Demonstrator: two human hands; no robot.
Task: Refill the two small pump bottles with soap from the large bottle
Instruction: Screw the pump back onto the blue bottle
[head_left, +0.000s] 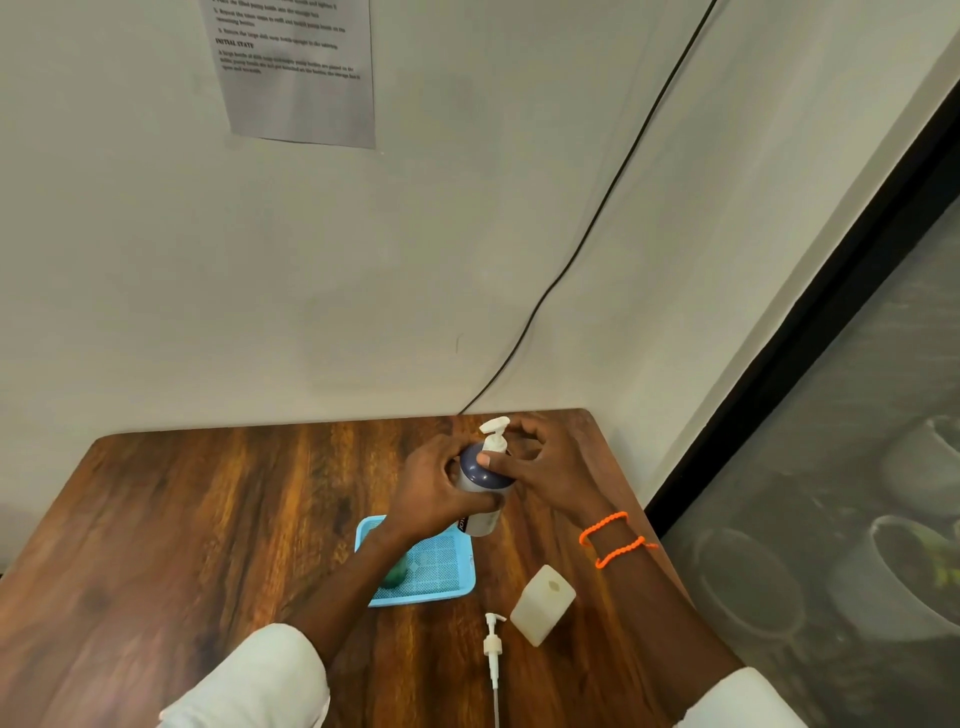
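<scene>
A dark blue bottle with a white pump head (485, 475) stands near the table's far right corner. My left hand (434, 486) grips its body from the left. My right hand (545, 462) holds its shoulder and the collar of the white pump (494, 435). A small cream bottle (543, 605) with an open neck stands near me on the right. Its loose white pump (493, 644) with a long tube lies on the table beside it. A green object (397, 571) sits in the blue tray, partly hidden by my left forearm.
The light blue mesh tray (441, 566) lies on the brown wooden table (208, 519) under my left forearm. A black cable (597, 218) runs down the wall to the table's back edge. A printed sheet (296, 73) hangs on the wall. A dark glass panel (831, 467) stands right.
</scene>
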